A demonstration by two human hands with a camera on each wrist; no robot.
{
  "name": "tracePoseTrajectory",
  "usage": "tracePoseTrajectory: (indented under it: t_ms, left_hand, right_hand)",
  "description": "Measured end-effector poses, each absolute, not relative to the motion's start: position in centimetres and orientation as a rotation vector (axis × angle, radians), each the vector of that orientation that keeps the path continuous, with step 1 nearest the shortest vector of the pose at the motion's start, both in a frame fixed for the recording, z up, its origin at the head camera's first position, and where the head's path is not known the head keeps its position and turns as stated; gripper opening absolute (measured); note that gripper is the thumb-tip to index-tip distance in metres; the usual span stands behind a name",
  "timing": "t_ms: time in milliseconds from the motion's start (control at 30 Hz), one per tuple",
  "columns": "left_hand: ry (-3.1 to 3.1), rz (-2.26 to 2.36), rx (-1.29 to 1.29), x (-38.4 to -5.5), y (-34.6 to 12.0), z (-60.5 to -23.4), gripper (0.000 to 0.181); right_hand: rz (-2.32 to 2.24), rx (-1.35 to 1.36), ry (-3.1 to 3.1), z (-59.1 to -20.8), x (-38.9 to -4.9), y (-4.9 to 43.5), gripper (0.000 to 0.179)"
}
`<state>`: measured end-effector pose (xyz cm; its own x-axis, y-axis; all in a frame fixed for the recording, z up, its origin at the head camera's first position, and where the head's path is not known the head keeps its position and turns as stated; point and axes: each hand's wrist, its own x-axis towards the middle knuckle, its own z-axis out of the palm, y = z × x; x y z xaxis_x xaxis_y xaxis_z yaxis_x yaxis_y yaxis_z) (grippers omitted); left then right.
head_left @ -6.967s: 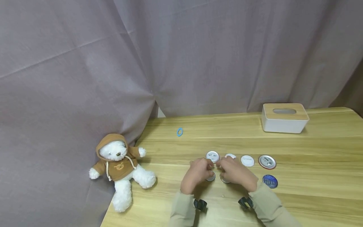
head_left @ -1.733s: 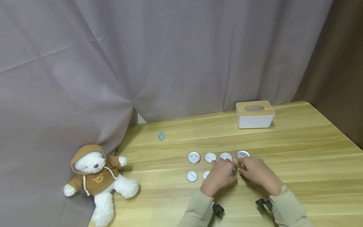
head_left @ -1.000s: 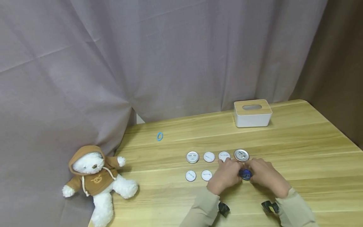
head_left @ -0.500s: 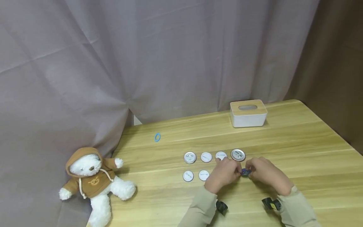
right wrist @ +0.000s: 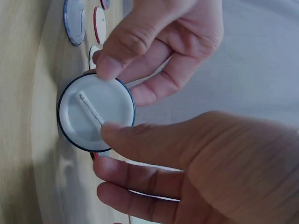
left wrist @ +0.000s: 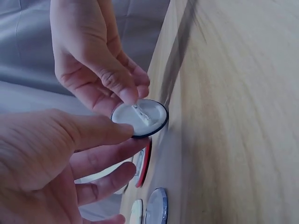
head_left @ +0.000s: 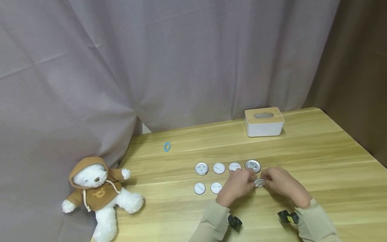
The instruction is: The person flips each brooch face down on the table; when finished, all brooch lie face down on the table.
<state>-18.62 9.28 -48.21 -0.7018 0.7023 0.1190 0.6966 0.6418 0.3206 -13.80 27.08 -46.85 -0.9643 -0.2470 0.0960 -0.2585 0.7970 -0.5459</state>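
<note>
A round pin badge (head_left: 259, 183), white back and pin facing up with a dark blue rim, is held just above the table between both hands. My left hand (head_left: 239, 184) pinches its left edge between thumb and fingers. On the opposite edge, my right hand (head_left: 282, 184) grips it too; in the right wrist view its thumb lies on the badge's back (right wrist: 96, 112) by the pin. Behind it lies a larger silver-backed badge (head_left: 253, 165). More badges lie back side up to the left, among them one (head_left: 216, 188) near my left wrist. My left hand hides the table beneath it.
Back-row badges (head_left: 219, 168) continue leftward to a silver one (head_left: 201, 168). A white tissue box with a wooden lid (head_left: 264, 122) stands at the rear. A blue ring (head_left: 167, 147) lies farther left, and a plush bear (head_left: 99, 191) sits at the left edge. A grey curtain hangs behind.
Both hands moved from the left badges to the right one. That badge lay blue face up; it was picked up, tilted, and now shows its white back. The head view shifted right.
</note>
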Motion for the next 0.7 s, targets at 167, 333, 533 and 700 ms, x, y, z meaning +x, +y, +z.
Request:
tracePoseTrajectory:
  t_ms: [167, 333, 533, 700]
  left_hand:
    - [2.855, 0.53, 1.153, -18.5, 9.8, -48.8, 0.01]
    - [2.891, 0.475, 1.132, -18.4, 10.1, -49.1, 0.012]
    - [2.894, 0.403, 1.145, -18.3, 10.2, -49.0, 0.01]
    - [2.893, 0.353, 1.174, -18.2, 10.1, -48.8, 0.01]
  right_hand:
    - [0.939, 0.396, -2.952, -47.7, -13.9, 26.6, 0.022]
    - [0.912, 0.366, -2.968, -48.3, -14.0, 26.4, 0.021]
    - [0.87, 0.368, -2.978, -48.4, -14.3, 26.5, 0.021]
    - [0.834, 0.363, -3.019, -48.1, -14.3, 26.7, 0.021]
